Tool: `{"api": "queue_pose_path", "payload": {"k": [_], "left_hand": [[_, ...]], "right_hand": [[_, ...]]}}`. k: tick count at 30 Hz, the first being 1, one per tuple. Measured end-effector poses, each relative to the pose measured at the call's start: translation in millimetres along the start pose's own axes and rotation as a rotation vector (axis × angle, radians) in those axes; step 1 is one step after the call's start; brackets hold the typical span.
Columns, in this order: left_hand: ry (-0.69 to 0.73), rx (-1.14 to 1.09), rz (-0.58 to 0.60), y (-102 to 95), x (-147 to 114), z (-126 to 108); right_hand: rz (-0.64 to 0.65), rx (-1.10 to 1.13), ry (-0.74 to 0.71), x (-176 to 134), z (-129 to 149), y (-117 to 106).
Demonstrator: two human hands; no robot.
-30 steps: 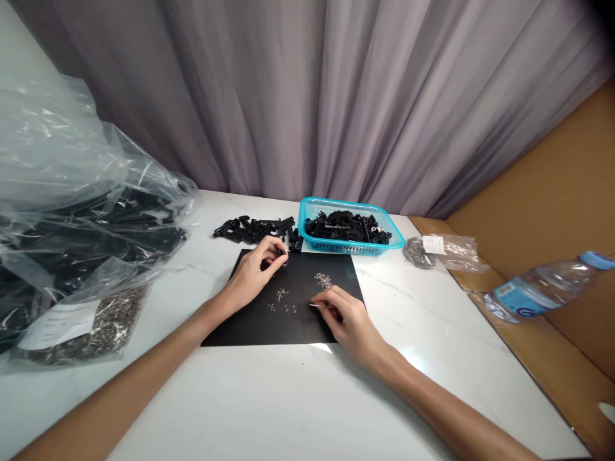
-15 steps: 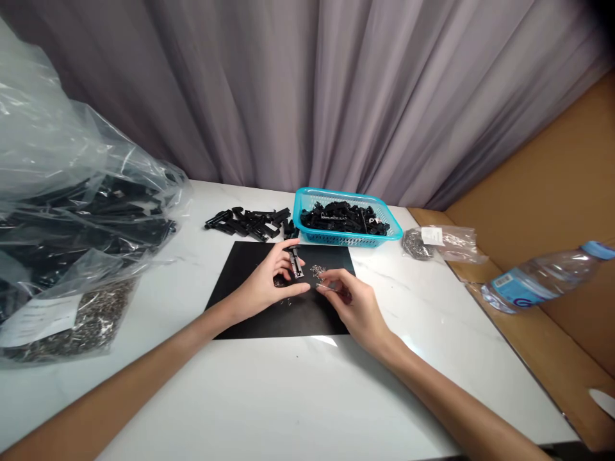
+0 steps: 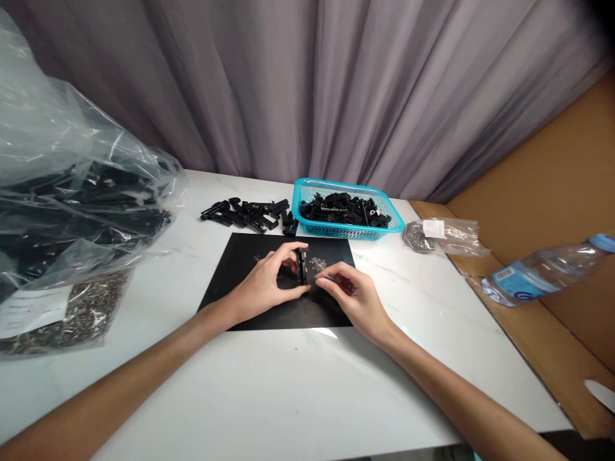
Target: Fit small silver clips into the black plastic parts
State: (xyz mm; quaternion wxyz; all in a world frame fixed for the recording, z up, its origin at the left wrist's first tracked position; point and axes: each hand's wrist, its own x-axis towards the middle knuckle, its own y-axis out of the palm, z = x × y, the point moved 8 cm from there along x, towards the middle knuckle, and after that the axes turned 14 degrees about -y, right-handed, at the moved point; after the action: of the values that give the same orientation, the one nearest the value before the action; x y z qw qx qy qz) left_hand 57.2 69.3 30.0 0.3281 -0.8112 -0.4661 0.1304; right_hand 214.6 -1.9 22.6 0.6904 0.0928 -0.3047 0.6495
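Observation:
My left hand grips a small black plastic part upright, thumb at its lower end and a finger at its top. Close by on the right, my right hand is closed in a pinch near the part. Something thin seems to be between its fingertips, too small to name. Both hands are over a black mat. A small pile of tiny metal pieces lies on the mat just beyond my right fingertips. A few more metal bits lie behind my left hand.
A blue basket full of black parts stands behind the mat, with loose black parts to its left. Plastic bags of parts fill the left side. At right are a small bag, a bottle and cardboard.
My left hand has turned the black part, so its dark narrow side shows instead of the silvery face. My right fingertips have shifted slightly upward. The view has tilted a little.

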Motion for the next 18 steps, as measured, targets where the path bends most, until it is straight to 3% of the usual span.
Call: {"api": "queue_pose_path", "payload": {"k": [10,15,18], "left_hand": [[0.140,0.111,-0.024,3.4,-8.4,-16.3],[0.242,0.174,-0.094,-2.1,-12.4,-22.9],[0.242,0.158,-0.042,1.7,-13.3,-21.7]], "right_hand": [[0.074,0.078,0.035,-2.8,4.9,9.2],[0.151,0.096,0.046,-1.1,4.1,10.7],[0.178,0.093,0.044,-0.5,4.4,10.7]]}}
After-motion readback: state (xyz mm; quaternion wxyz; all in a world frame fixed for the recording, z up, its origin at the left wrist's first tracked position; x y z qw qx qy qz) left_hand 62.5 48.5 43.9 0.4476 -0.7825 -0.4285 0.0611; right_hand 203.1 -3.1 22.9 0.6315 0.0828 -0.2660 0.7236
